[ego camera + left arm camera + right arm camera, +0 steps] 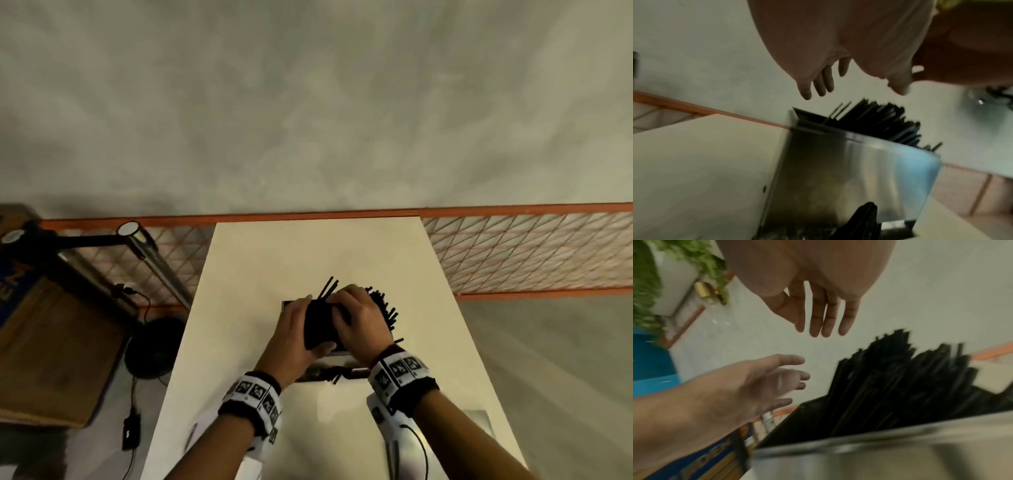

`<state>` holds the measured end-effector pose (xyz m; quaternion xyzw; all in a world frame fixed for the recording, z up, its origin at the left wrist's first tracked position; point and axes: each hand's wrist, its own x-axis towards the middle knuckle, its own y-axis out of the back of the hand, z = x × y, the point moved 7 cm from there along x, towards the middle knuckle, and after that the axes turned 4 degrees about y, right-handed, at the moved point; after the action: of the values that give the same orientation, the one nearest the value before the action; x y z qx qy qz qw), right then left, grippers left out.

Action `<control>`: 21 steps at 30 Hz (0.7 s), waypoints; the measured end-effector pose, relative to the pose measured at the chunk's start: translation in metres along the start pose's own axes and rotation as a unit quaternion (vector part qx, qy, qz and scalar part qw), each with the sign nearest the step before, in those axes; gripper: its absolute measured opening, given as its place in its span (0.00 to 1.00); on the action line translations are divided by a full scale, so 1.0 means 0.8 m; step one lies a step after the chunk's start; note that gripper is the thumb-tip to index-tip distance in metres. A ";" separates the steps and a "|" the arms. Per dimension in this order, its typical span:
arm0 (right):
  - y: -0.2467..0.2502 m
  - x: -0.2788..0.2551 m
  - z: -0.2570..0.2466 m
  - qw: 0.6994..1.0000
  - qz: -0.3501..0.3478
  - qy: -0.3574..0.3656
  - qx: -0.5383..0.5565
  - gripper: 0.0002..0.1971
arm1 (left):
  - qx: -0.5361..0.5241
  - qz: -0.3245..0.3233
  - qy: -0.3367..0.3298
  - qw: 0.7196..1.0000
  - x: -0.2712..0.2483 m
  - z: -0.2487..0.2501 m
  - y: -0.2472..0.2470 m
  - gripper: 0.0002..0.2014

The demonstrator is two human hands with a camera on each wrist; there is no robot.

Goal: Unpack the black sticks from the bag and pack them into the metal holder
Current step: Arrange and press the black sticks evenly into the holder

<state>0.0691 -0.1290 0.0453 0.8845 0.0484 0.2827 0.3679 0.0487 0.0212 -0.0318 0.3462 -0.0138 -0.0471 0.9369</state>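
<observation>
The metal holder [287, 303] [859, 170] [900, 451] stands mid-table, packed with black sticks [383, 305] [879, 116] [900, 378] that lean and fan to the right. Both hands hover over its top. My left hand [298, 325] [818, 84] [766, 378] is on the holder's left with fingers spread. My right hand [359, 318] [824, 318] is on the right with fingers straight. Both wrist views show empty palms clear of the sticks. A crumpled bag [329, 371] with some sticks lies just in front of the holder. Both wrist views are blurred.
The white table [239, 308] is narrow, its edges close on both sides. A lamp arm [147, 253], a round black base [154, 346] and a cardboard box [51, 342] stand left. Orange mesh fencing [513, 250] runs behind. A grey flat sheet [479, 421] lies near right.
</observation>
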 end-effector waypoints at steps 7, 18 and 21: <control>0.003 0.003 0.101 0.972 -0.066 -0.186 -0.130 0.26 | 0.159 -0.054 -0.007 0.986 0.034 -0.009 -0.060 0.67; -0.050 -0.009 0.077 0.980 -0.110 -0.140 -0.084 0.26 | 0.094 -0.031 0.010 0.995 0.038 -0.017 -0.058 0.63; -0.057 -0.007 0.061 0.978 -0.142 -0.113 -0.097 0.26 | 0.046 -0.035 0.019 0.998 0.036 -0.017 -0.054 0.61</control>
<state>0.0962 -0.1275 -0.0159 0.8548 0.1041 0.1287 0.4919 0.0750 -0.0059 -0.0706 0.3901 0.0135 -0.0723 0.9178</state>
